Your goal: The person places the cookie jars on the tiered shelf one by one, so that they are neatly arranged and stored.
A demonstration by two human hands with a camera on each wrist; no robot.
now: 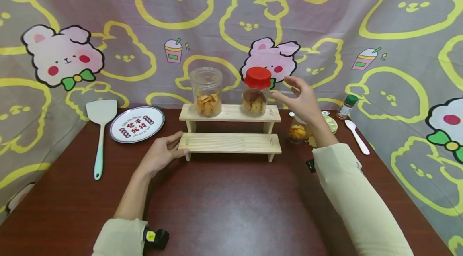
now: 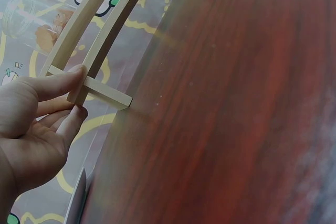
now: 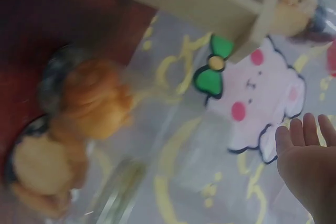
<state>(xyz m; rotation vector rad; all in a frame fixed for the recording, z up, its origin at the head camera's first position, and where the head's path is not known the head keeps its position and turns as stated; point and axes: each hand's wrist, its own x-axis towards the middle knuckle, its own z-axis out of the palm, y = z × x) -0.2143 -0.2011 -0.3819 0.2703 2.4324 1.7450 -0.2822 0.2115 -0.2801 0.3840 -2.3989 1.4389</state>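
Observation:
A two-tier wooden shelf rack (image 1: 231,143) stands mid-table. My left hand (image 1: 160,154) pinches the left end of its lower plank, the thumb on one side and fingertips on the other in the left wrist view. On the upper plank sit a clear jar (image 1: 206,95) of biscuit pieces and a red-lidded jar (image 1: 257,93), also part-filled with biscuits. My right hand (image 1: 303,101) is raised just right of the red-lidded jar, thumb and fingers spread apart and holding nothing. In the right wrist view, the right hand (image 3: 310,156) shows only at the lower right edge.
Behind my right forearm stand jars of biscuits (image 1: 297,132), partly hidden. Farther right are a green-capped seasoning bottle (image 1: 346,107) and a white spoon (image 1: 357,137). To the left lie a spatula (image 1: 101,121) and a printed plate (image 1: 119,133). A patterned cloth (image 1: 217,15) hangs behind the table.

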